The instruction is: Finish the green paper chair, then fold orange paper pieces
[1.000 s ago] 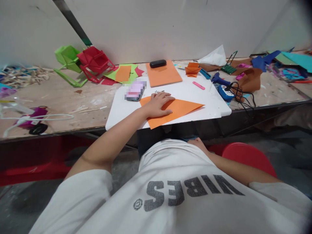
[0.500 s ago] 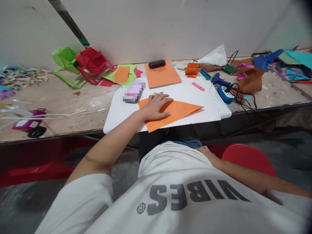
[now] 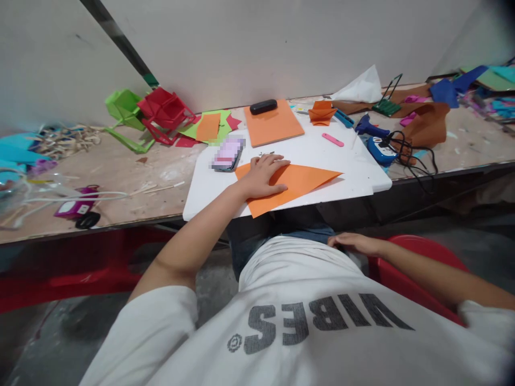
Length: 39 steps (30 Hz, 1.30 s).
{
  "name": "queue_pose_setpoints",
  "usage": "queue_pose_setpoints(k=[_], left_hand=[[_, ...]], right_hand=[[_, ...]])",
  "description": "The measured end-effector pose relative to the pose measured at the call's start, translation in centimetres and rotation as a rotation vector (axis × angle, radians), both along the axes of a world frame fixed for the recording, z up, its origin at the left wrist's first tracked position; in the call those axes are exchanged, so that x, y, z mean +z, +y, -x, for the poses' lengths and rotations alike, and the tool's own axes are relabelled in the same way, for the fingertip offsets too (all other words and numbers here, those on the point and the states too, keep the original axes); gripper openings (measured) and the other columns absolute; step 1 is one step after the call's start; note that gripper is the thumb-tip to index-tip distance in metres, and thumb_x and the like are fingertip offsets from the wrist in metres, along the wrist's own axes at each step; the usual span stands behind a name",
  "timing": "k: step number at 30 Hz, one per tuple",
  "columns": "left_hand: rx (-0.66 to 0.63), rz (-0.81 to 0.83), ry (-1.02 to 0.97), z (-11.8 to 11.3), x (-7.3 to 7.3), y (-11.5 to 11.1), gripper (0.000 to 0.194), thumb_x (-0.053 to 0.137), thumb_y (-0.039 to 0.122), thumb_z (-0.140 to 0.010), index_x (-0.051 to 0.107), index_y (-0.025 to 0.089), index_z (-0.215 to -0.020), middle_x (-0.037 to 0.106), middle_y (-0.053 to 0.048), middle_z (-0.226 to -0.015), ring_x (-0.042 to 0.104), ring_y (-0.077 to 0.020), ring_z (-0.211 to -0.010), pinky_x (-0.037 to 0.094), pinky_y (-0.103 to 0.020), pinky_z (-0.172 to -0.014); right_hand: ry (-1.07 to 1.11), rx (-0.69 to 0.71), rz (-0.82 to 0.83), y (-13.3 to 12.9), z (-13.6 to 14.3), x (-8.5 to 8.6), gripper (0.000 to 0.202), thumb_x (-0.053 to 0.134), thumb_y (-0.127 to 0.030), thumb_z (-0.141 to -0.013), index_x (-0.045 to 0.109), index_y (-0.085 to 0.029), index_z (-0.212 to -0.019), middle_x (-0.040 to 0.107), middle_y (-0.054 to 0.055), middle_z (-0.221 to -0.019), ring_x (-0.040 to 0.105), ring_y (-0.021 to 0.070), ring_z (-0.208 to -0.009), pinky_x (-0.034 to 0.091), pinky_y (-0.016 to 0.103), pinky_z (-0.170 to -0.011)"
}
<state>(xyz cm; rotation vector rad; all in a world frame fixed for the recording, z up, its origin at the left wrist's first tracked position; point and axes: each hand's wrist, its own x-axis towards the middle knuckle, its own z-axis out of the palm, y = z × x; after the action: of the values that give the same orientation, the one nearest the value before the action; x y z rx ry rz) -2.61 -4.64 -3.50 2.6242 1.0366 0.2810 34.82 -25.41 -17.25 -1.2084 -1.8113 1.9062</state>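
Observation:
My left hand (image 3: 264, 177) lies flat, fingers spread, on a folded sheet of orange paper (image 3: 308, 179). The paper tapers to a point on the right, and one corner reaches the front edge of the white board (image 3: 360, 174) under it. Below the table, by my hip, my right hand (image 3: 352, 243) rests near the top of my jeans with loosely bent fingers. No object shows in it, though its fingertips are partly hidden. Beyond my left hand lies a phone (image 3: 229, 153) with a blurred screen.
An orange pad (image 3: 276, 126) bears a black case (image 3: 263, 106). A folded orange paper piece (image 3: 322, 113), pink cutter (image 3: 333, 140) and blue glue gun (image 3: 372, 126) with cables lie right. Green (image 3: 124, 110) and red (image 3: 164, 110) folded models stand left, beyond a purple device (image 3: 78, 203).
The view has shifted slightly, so the table's things sit further right. My right hand has moved a little out from the hip and shows more. My left hand stays on the orange paper.

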Motion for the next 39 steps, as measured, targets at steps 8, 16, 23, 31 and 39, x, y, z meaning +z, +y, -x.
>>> queue_pose_setpoints(k=[8, 16, 23, 31, 39], left_hand=[[0.001, -0.009, -0.01, 0.0, 0.0, 0.0, 0.094, 0.068, 0.076, -0.102, 0.053, 0.03, -0.183, 0.046, -0.02, -0.195, 0.036, -0.0485, -0.182, 0.022, -0.073, -0.147], [-0.022, -0.005, 0.0, -0.1, 0.2, -0.1, 0.092, 0.065, 0.076, -0.103, 0.054, 0.031, -0.184, 0.047, -0.02, -0.195, 0.037, -0.0481, -0.183, 0.021, -0.074, -0.148], [-0.067, 0.018, 0.021, 0.0, 0.4, -0.2, 0.088, 0.062, 0.073, -0.108, 0.054, 0.033, -0.186, 0.042, -0.017, -0.2, 0.027, -0.0456, -0.191, 0.017, -0.074, -0.151], [-0.081, 0.007, 0.016, 0.2, 0.3, 0.0, 0.084, 0.059, 0.074, -0.111, 0.056, 0.034, -0.185, 0.039, -0.017, -0.201, 0.025, -0.0504, -0.191, 0.017, -0.078, -0.149], [-0.076, -0.001, 0.01, 0.3, 0.2, -0.1, 0.09, 0.061, 0.085, -0.107, 0.059, 0.036, -0.183, 0.044, -0.017, -0.198, 0.031, -0.0507, -0.187, 0.016, -0.076, -0.149]], right_hand=[[-0.192, -0.329, 0.035, -0.8, -2.7, -2.4, 0.097, 0.056, -0.125, -0.072, 0.04, -0.029, -0.082, 0.037, -0.008, -0.074, 0.033, 0.0133, -0.068, 0.035, 0.03, -0.065], [-0.574, -0.526, -0.441, 1.9, -1.8, -3.9, 0.056, 0.062, -0.08, -0.097, 0.051, -0.029, -0.076, 0.062, 0.01, -0.075, 0.055, 0.0258, -0.08, 0.042, 0.044, -0.077], [-0.37, -0.161, -1.146, 3.5, 3.0, 5.3, 0.03, 0.08, -0.059, -0.101, 0.079, -0.032, -0.087, 0.078, 0.007, -0.089, 0.072, 0.0289, -0.088, 0.052, 0.045, -0.081], [-0.479, -0.322, -1.288, 13.3, 2.8, 14.1, 0.049, 0.071, -0.053, -0.11, 0.081, -0.024, -0.148, 0.08, 0.019, -0.156, 0.073, 0.0451, -0.145, 0.056, 0.066, -0.121], [-0.416, -0.444, -1.11, 14.4, 0.6, 11.9, 0.03, 0.081, -0.047, -0.102, 0.089, -0.024, -0.119, 0.089, 0.013, -0.12, 0.079, 0.0371, -0.117, 0.06, 0.057, -0.11]])
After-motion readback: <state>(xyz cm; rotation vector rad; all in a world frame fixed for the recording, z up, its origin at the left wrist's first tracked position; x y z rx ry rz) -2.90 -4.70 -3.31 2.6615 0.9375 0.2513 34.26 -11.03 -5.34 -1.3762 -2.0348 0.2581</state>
